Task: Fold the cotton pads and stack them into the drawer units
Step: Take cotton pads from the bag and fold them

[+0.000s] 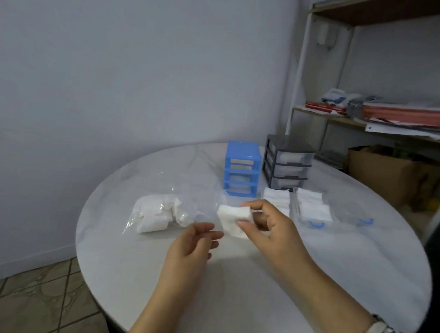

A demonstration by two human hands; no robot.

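1. While your right hand [267, 223] pinches one cotton pad [233, 220] between thumb and fingertips above the middle of the table [135, 277], your left hand [196, 239] hovers just beside it, fingers relaxed, grasping nothing.
2. Pad appears part-folded; the fold looks unfinished.
3. Supply: a clear bag [159, 211] toward the table's left edge holds more unfolded pads.
4. Done so far: folded pads sit stacked in pulled-out clear drawers [311, 210] in front of the units, toward the far right edge.
5. Blue unit [242, 167] frame stands with its slots empty; grey unit [287, 165] keeps its drawers, which seem to hold white pads.
6. Judgement: roughly midway; bagged pads remain, and loose drawers still need refitting.
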